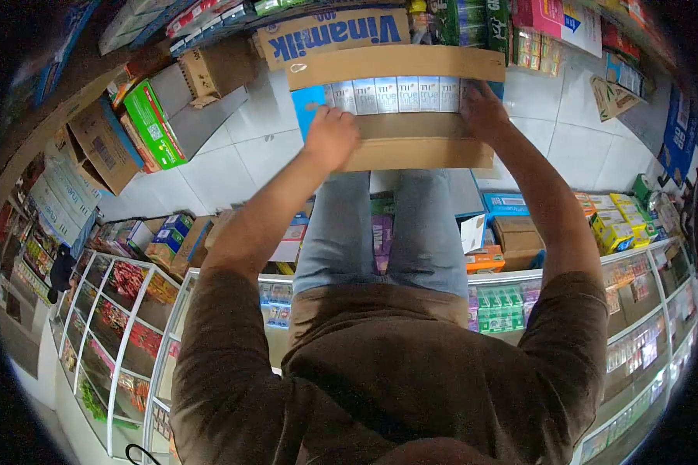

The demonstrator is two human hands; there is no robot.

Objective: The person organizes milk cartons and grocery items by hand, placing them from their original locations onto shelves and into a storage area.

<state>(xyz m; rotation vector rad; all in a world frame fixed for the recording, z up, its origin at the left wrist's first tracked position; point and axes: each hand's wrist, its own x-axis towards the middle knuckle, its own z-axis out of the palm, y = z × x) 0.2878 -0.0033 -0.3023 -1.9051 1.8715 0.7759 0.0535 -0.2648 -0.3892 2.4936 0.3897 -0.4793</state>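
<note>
An opened cardboard box (411, 153) lies in front of my knees, its long flaps folded out to the far and near sides. Inside, a row of white milk cartons (385, 95) marked "TH true" stands along the far part, and bare brown cardboard shows on the near side. My left hand (332, 138) is closed at the box's left end, beside a blue end flap (309, 108). At the right end my right hand (485, 112) bends its fingers over the edge by the last carton. The undersides of both hands are hidden.
Behind the box stands a Vinamilk carton (333, 35) below packed shelves. A green box (153, 124) and an opened brown box (101, 147) are at left. Glass display cases (124, 333) curve around behind me, and yellow packs (616, 225) sit at right. White tiles (209, 174) cover the floor.
</note>
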